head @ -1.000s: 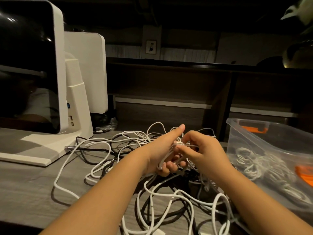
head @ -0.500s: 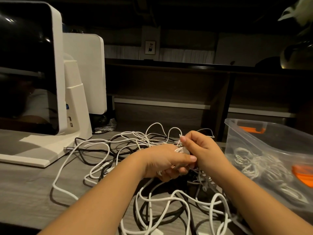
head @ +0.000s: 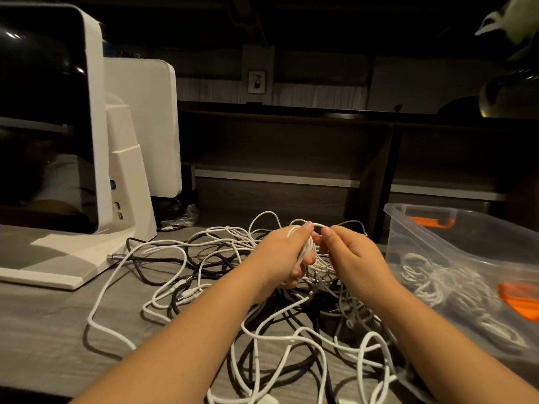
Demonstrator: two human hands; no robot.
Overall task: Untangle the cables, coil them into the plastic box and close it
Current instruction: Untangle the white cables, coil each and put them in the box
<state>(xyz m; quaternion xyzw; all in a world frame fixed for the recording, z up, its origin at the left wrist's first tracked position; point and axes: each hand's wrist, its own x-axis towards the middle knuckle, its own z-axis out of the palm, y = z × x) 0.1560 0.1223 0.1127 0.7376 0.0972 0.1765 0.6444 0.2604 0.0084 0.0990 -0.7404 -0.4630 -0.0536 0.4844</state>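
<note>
A tangle of white and black cables (head: 221,275) sprawls over the grey table (head: 43,330) in front of me. My left hand (head: 280,255) is closed around a small coil of white cable (head: 306,249), held upright above the tangle. My right hand (head: 353,258) pinches the same white cable at the coil's top, fingertips nearly touching my left thumb. A clear plastic box (head: 466,258) with orange latches stands at the right, open, with coiled white cables (head: 423,281) inside. Its lid is not in sight.
A white monitor on a stand (head: 87,170) fills the left side, with a second white panel (head: 145,126) behind it. Dark shelving runs along the back. Loose cable loops reach the table's front edge between my forearms.
My left hand has turned and risen, with the coil now standing upright in it. My right hand has shifted from behind the coil to its top, pinching the cable there.
</note>
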